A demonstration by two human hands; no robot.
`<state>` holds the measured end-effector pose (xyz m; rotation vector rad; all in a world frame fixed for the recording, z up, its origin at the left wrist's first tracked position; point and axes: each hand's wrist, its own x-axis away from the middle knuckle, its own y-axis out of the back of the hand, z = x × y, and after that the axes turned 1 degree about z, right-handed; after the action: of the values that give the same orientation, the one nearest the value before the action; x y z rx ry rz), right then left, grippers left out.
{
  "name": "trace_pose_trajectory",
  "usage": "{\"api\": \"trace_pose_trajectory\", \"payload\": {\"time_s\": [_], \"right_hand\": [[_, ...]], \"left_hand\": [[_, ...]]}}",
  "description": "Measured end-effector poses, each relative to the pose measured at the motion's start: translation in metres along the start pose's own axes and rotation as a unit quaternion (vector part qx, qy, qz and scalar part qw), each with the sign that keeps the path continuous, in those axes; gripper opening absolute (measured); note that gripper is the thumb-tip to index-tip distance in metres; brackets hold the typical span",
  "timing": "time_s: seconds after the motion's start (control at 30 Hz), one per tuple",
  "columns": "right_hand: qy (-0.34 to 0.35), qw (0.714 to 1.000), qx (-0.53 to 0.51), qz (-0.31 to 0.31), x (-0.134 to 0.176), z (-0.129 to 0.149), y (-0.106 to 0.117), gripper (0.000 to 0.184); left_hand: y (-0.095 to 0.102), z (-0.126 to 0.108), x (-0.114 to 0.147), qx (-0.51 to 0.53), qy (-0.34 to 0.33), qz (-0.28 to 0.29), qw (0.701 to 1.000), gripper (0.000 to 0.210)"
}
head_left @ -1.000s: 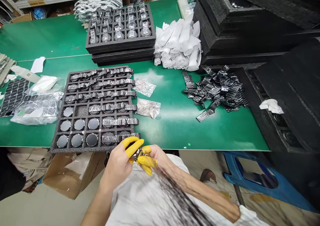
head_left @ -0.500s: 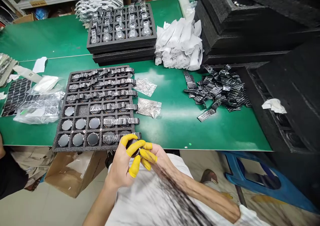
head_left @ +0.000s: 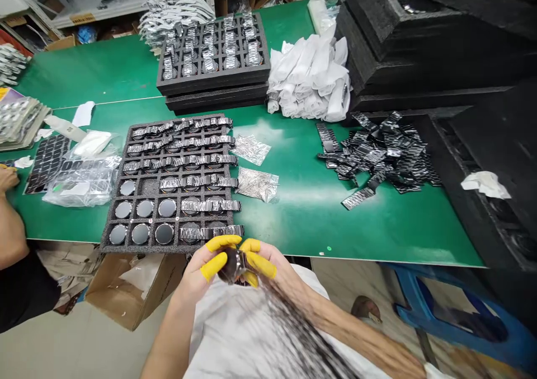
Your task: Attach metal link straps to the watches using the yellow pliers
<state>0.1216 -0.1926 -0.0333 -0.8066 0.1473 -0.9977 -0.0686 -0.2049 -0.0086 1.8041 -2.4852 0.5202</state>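
Just past the table's front edge, a dark round watch (head_left: 227,267) is held between my two hands, in front of the white shirt. My left hand (head_left: 205,264), with yellow finger cots, is closed round the watch case. From the other side my right hand (head_left: 262,261), also in yellow cots, pinches the watch where a band joins the case; its fingers and strands of hair hide most of the band. Close by lies a grey foam tray (head_left: 149,187) with several watches, some with metal bands and some bare watch heads (head_left: 166,207).
Two bags of small pins (head_left: 257,184) (head_left: 251,148) lie beside the tray. A heap of black metal bands (head_left: 380,152) is to the right. Behind stand stacked foam trays (head_left: 216,88) and white-wrapped pieces (head_left: 310,79). Another person's arm (head_left: 12,222) is at the left edge.
My left fingers have shifted on the watch, so more of its case shows. The view has swung slightly left, bringing another person's arm and hand into sight.
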Motion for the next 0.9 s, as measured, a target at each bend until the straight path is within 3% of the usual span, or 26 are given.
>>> {"api": "trace_pose_trajectory", "payload": {"time_s": [0.1,0.13,0.2,0.27,0.33,0.5,0.6,0.7,0.77,0.9], "right_hand": [[0.094,0.987,0.126,0.016,-0.005,-0.002,0.003,0.068],[0.125,0.973,0.192,0.027,-0.008,-0.004,0.003,0.074],[0.161,0.932,0.321,0.05,-0.016,-0.007,0.004,0.067],[0.182,0.887,0.418,0.066,-0.028,-0.009,0.004,0.048],[0.207,0.843,0.489,0.08,-0.046,-0.006,0.002,0.043],[0.277,0.737,0.608,0.102,-0.126,0.024,-0.033,0.039],[0.279,0.646,0.699,0.123,-0.187,0.04,-0.068,0.035],[0.25,0.554,0.783,0.133,-0.231,0.044,-0.09,0.037],[0.244,0.523,0.805,0.139,-0.246,0.039,-0.095,0.036],[0.25,0.505,0.813,0.145,-0.247,0.027,-0.091,0.037]], "left_hand": [[0.011,-0.004,0.008,0.04,-0.021,-0.03,0.999,0.066],[0.016,-0.007,0.011,0.003,-0.049,-0.044,0.998,0.068],[0.032,-0.014,0.016,-0.131,-0.099,-0.075,0.984,0.055],[0.051,-0.025,0.018,-0.296,-0.138,-0.092,0.941,0.034],[0.074,-0.04,0.017,-0.419,-0.171,-0.096,0.886,0.024],[0.152,-0.089,-0.007,-0.566,-0.226,-0.116,0.785,0.021],[0.202,-0.11,-0.03,-0.666,-0.17,-0.146,0.711,0.031],[0.235,-0.114,-0.049,-0.707,-0.125,-0.156,0.678,0.038],[0.246,-0.107,-0.055,-0.725,-0.1,-0.141,0.667,0.039],[0.254,-0.089,-0.051,-0.751,-0.056,-0.132,0.645,0.047]]}}
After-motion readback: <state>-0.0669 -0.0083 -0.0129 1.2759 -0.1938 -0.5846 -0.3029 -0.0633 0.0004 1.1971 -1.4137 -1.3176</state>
